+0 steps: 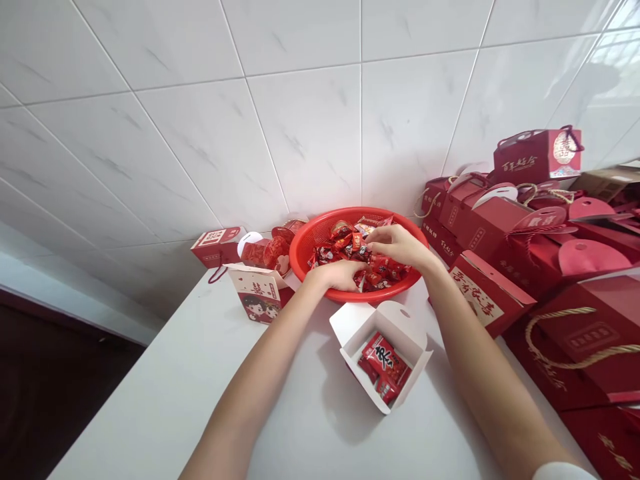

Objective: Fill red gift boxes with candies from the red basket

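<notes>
Reaching into red basket (320, 230), left fingers (350, 272) among wrapped sweets (385, 268), right fingers (377, 235) above — grips unclear

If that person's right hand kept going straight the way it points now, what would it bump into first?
Probably the wrapped sweets heaped just beyond the right hand. Depth is hard to judge, though: if the hand is passing above them, the rim of the red basket would come first.

Fingertips of the left hand (340, 275) buried among the wrapped sweets (385, 267) (wrapper print (357, 241) too small to read); red gift boxes (590, 347) cut off by the right edge.
</notes>
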`<state>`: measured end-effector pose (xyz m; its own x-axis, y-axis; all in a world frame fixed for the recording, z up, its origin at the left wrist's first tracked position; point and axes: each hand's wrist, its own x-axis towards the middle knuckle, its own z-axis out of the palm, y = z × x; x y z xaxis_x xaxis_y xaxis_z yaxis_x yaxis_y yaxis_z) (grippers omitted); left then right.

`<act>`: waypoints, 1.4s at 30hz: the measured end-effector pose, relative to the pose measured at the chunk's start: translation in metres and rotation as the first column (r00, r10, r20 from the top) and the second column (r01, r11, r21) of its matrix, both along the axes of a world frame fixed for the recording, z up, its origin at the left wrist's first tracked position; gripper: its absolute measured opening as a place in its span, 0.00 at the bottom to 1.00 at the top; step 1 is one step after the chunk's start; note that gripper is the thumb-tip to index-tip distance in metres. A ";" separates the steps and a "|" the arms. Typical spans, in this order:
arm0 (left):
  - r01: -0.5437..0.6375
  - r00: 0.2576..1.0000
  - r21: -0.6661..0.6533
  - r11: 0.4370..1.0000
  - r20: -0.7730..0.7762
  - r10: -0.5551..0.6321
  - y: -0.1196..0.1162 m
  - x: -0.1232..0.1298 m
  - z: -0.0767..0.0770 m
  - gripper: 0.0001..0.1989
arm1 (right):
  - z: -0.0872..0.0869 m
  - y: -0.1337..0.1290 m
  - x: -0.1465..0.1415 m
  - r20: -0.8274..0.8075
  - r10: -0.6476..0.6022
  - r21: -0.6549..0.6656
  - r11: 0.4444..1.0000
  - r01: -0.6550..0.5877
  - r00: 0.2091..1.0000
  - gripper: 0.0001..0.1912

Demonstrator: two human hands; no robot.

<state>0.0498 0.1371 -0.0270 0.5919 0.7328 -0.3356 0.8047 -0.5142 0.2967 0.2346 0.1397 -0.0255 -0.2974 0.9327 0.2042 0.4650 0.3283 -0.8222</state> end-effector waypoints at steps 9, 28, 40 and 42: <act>-0.051 0.995 -0.008 0.999 0.082 0.051 -0.004 0.004 -0.005 0.26 | -0.021 0.014 0.001 0.142 -0.191 -0.011 0.981 0.194 0.971 0.05; -0.506 0.601 0.049 0.861 0.737 0.310 0.000 0.002 -0.009 0.20 | -0.018 0.010 0.001 -0.279 0.185 -0.018 0.980 -0.198 0.942 0.14; -0.330 0.387 0.040 0.943 0.917 0.097 -0.001 0.000 -0.013 0.08 | -0.002 -0.008 -0.006 -0.414 0.272 -0.129 0.927 -0.352 0.869 0.24; -0.347 0.379 0.011 0.938 0.916 0.129 -0.004 0.000 -0.009 0.08 | 0.000 -0.010 -0.007 -0.431 0.255 -0.150 0.926 -0.347 0.866 0.23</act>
